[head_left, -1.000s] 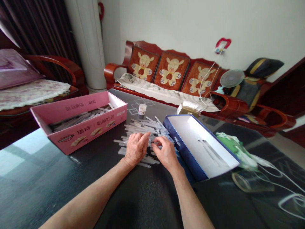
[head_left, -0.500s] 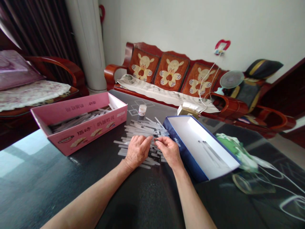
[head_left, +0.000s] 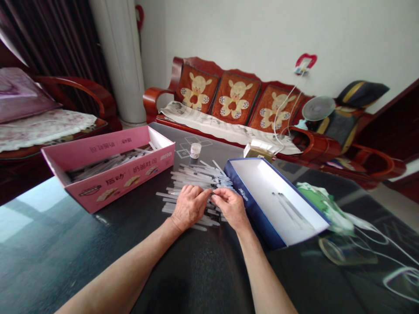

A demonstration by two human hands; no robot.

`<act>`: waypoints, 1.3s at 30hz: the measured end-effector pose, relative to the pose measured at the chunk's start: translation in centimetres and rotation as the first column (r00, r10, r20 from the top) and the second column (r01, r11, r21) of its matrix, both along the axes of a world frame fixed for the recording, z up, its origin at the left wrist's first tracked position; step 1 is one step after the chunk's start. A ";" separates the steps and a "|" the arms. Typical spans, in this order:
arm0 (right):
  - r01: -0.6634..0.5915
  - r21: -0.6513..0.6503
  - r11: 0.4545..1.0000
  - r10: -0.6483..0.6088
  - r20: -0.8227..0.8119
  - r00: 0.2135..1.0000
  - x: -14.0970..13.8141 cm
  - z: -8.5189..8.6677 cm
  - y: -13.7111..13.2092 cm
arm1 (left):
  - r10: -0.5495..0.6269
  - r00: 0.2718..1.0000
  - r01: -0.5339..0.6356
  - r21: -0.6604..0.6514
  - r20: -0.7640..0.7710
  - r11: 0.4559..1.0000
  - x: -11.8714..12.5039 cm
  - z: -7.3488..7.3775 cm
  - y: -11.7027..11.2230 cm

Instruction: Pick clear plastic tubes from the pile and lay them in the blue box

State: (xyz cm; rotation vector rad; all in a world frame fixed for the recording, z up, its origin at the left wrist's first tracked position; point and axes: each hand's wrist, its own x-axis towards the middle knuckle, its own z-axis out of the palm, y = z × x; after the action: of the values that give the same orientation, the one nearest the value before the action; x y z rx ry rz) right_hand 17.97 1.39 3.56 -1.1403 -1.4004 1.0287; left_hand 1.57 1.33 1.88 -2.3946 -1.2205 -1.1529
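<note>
Just beside blue box [head_left: 251, 210]: right hand [head_left: 231, 208]

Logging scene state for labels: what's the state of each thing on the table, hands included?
Pink box, open, sticks inside.
Blue box, open, a few sticks inside.
Stick pile, loose on the table.
Jar, upright, capped.
Left hand, curled, on the pile.
Right hand, fingers meeting the left's over the pile; grip unclear.

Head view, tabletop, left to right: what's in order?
pink box → left hand → right hand → blue box → green bag
</note>
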 end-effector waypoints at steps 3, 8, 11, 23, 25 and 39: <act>-0.011 -0.017 1.000 0.011 -0.007 1.000 0.0 0.1 -0.1 | -0.003 1.000 0.003 -0.008 0.004 1.000 0.0 0.0 0.1; -0.030 -0.036 0.999 0.029 -0.034 0.999 0.0 0.0 0.0 | -0.006 1.000 0.006 -0.017 0.010 1.000 0.1 0.0 0.0; -0.032 -0.015 0.999 0.033 0.027 0.999 0.1 -0.1 0.0 | -0.005 1.000 0.005 -0.030 -0.003 1.000 0.1 0.0 0.0; -0.091 0.196 0.976 -0.020 0.501 0.865 0.4 1.6 -0.9 | -0.049 0.998 0.048 -0.048 -0.034 0.998 0.2 0.6 -0.3; -0.061 0.225 0.972 -0.067 0.519 0.852 0.0 1.5 -0.9 | -0.071 0.997 0.068 -0.054 -0.042 0.996 0.2 0.7 -0.4; -0.054 0.237 0.970 -0.076 0.505 0.860 -0.1 1.7 -0.9 | -0.053 0.998 0.051 -0.038 -0.044 0.998 0.2 0.6 -0.3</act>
State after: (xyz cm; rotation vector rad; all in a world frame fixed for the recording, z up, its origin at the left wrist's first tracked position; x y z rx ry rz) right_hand 17.90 0.47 5.24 -1.2866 -1.8780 0.5302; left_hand 1.76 1.00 2.46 -2.4796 -1.1826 -1.0940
